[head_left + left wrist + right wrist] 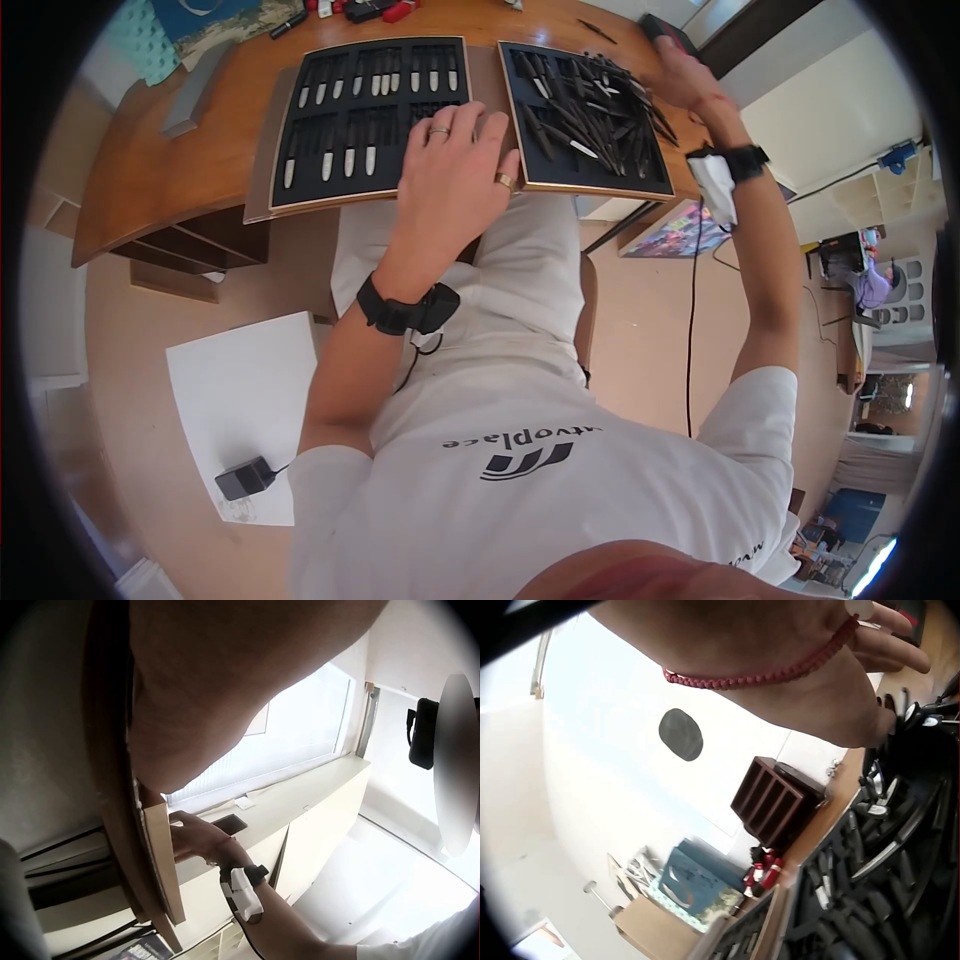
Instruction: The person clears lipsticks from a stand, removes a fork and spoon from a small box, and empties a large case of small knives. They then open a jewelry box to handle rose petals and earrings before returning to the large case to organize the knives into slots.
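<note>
In the head view, my left hand (455, 175) rests, fingers loosely bent, over the inner front corner of the left case (375, 197). That dark-lined case holds rows of slim black pieces with pale ends (349, 162). The right case (590, 188) carries a jumbled heap of slim black pieces (600, 110). My right hand (685, 78) is beyond its right side, fingers extended. The right wrist view shows that hand (855, 682) with its thumb beside the heap (862, 892); whether it touches a piece is unclear. In the left wrist view, my left hand's fingers are hidden.
Along the table's back lie a grey bar (196, 90), a dark marker (288, 25) and red items (400, 10). A loose dark piece (597, 31) and a dark box (668, 36) are at the back right. A cable (692, 330) hangs by my right arm.
</note>
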{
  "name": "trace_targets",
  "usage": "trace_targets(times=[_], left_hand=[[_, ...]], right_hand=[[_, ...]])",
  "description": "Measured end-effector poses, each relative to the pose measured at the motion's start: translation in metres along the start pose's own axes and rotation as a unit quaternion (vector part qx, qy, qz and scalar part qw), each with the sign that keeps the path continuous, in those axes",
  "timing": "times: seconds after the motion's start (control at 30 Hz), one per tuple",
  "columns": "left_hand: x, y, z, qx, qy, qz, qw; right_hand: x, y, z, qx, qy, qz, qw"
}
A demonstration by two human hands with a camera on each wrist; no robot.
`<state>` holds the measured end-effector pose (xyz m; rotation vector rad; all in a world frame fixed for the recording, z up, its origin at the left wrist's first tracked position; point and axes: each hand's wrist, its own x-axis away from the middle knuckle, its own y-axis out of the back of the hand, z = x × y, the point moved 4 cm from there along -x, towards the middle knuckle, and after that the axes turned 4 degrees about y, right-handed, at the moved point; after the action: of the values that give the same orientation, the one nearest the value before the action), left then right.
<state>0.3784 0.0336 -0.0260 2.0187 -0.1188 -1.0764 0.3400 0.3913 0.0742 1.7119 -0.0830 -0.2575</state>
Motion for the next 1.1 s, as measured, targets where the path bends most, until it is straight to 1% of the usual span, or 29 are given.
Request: trace_targets(times=[0.07,0.1,0.13,0.2,0.23,0.27,0.3,0.33,0.4,0.43,0.47,0.5,0.53,0.57,0.6,0.67,0.7,0.73,0.8,0.83,0.9,0.93,1.0,1.1], left_hand=[[-0.001,0.003,-0.001,0.032,0.008,-0.011,0.999],[0.0,0.004,0.0,0.038,0.006,-0.022,0.999],[-0.002,0.005,0.0,0.026,0.004,-0.021,0.999],[-0.002,0.011,0.004,0.139,0.029,-0.034,0.989],[-0.004,0.019,0.007,0.201,0.024,-0.065,0.977],[-0.004,0.026,0.014,0.183,0.021,-0.061,0.981],[-0.003,0.036,0.025,0.197,0.059,-0.088,0.975],[-0.002,0.045,0.035,0.214,0.096,-0.113,0.966],[0.0,0.069,0.059,0.088,0.132,-0.12,0.98],[0.003,0.077,0.069,0.032,0.152,-0.089,0.984],[0.004,0.084,0.077,-0.024,0.17,-0.058,0.983],[0.004,0.088,0.084,-0.029,0.161,-0.048,0.985],[0.005,0.086,0.09,-0.03,0.149,0.012,0.988],[0.004,0.082,0.091,-0.031,0.137,0.07,0.988],[0.0,0.079,0.089,-0.037,0.131,0.076,0.988],[-0.01,0.063,0.081,-0.049,0.097,0.171,0.979],[-0.018,0.057,0.077,-0.03,0.107,0.206,0.972],[-0.025,0.052,0.077,-0.03,0.102,0.205,0.973],[-0.035,0.038,0.076,-0.065,0.056,0.271,0.959],[-0.04,0.035,0.077,-0.063,0.057,0.272,0.958],[-0.046,0.029,0.08,-0.099,0.059,0.313,0.943],[-0.047,0.028,0.079,-0.094,0.064,0.319,0.941],[-0.051,0.024,0.077,-0.129,0.053,0.333,0.933],[-0.055,0.019,0.075,-0.122,0.077,0.366,0.919]], right_hand=[[0.015,0.01,-0.016,-0.046,0.019,-0.104,0.993],[0.014,0.006,-0.036,-0.093,-0.017,-0.103,0.99],[0.02,0.002,-0.05,-0.158,-0.008,-0.118,0.98],[0.046,-0.01,-0.059,-0.279,-0.026,-0.119,0.953],[0.061,-0.017,-0.059,-0.333,-0.05,-0.104,0.936],[0.076,-0.03,-0.063,-0.327,-0.036,-0.143,0.933],[0.084,-0.047,-0.07,-0.319,-0.025,-0.184,0.929],[0.084,-0.068,-0.078,-0.334,-0.027,-0.184,0.924],[0.101,-0.104,-0.097,-0.325,-0.084,-0.302,0.892],[0.105,-0.116,-0.104,-0.373,-0.089,-0.314,0.869],[0.106,-0.131,-0.111,-0.382,-0.101,-0.312,0.864],[0.106,-0.146,-0.119,-0.385,-0.114,-0.308,0.863],[0.107,-0.156,-0.123,-0.387,-0.125,-0.306,0.861],[0.109,-0.157,-0.118,-0.387,-0.131,-0.314,0.857],[0.108,-0.157,-0.112,-0.393,-0.139,-0.314,0.853],[0.107,-0.152,-0.097,-0.315,-0.123,-0.34,0.877],[0.108,-0.148,-0.091,-0.303,-0.125,-0.344,0.88],[0.109,-0.149,-0.093,-0.302,-0.129,-0.347,0.878],[0.107,-0.151,-0.096,-0.297,-0.113,-0.344,0.883],[0.106,-0.154,-0.098,-0.296,-0.113,-0.342,0.885],[0.105,-0.162,-0.102,-0.329,-0.103,-0.35,0.871],[0.105,-0.162,-0.099,-0.328,-0.103,-0.342,0.874],[0.105,-0.157,-0.098,-0.317,-0.102,-0.341,0.879],[0.107,-0.148,-0.093,-0.296,-0.113,-0.317,0.894]])
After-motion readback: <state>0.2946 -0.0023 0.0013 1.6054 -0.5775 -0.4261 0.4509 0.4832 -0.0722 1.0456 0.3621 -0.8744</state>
